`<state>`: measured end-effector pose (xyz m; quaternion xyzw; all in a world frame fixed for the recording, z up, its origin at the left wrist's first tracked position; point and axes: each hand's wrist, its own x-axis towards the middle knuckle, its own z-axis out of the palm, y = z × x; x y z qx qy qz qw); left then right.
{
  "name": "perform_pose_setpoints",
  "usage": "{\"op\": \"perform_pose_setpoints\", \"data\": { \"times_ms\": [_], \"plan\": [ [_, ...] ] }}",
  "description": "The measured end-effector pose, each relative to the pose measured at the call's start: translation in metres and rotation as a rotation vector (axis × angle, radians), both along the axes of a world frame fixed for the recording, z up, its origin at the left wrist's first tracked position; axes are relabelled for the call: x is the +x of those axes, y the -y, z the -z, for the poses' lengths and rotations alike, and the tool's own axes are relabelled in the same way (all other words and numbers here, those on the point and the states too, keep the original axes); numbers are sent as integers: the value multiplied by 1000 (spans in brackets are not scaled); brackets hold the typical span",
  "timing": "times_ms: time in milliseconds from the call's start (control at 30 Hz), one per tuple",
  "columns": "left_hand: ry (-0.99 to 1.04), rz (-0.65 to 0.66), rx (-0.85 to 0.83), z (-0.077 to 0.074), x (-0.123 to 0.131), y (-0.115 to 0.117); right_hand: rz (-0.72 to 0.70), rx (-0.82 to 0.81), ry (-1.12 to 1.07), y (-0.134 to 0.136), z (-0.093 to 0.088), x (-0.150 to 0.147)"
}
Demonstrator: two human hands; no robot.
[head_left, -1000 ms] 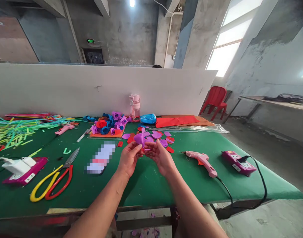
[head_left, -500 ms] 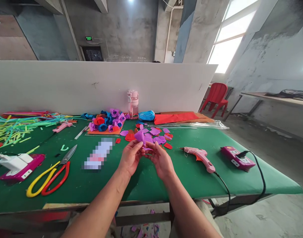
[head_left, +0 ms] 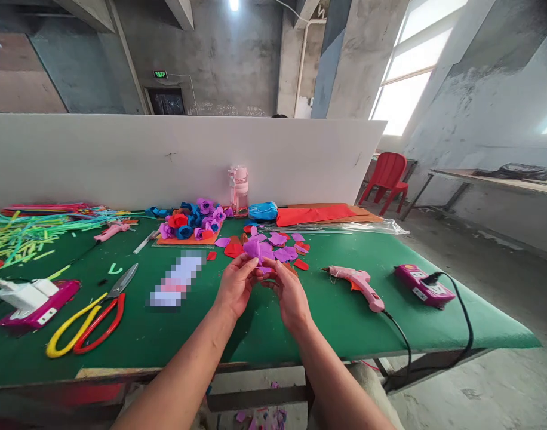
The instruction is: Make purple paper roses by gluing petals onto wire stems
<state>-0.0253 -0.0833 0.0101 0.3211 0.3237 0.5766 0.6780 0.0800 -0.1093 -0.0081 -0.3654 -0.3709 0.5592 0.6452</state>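
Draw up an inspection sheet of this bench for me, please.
Surface: green-covered table, goods along its back edge.
Job's things: purple paper piece held; loose purple and red petals beyond; paper flowers heaped on an orange sheet.
Clutter: scissors and heaped coloured strips at left; pink glue gun at right; second glue gun at rear left.
Grip: left hand pinches the purple paper piece; right hand at its lower edge, hold unclear.
Cables: the pink glue gun's cord and the black cord from the right-hand power strip pass over the front edge.
Surroundings: white panel behind; red plastic chair beyond; scraps on the floor.
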Motion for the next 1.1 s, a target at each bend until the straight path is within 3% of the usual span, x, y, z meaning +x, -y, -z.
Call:
{"op": "perform_pose_setpoints", "data": {
  "times_ms": [300, 733, 1100],
  "plan": [
    [34, -16, -22, -2, -1, 0, 93, 90, 210, 3, 1, -2],
    [24, 37, -29, -3, -3, -1, 171, 156, 304, 7, -2, -7],
    [61, -1, -40, 0, -3, -2, 171, 204, 394, 10, -1, -8]
  ]
}}
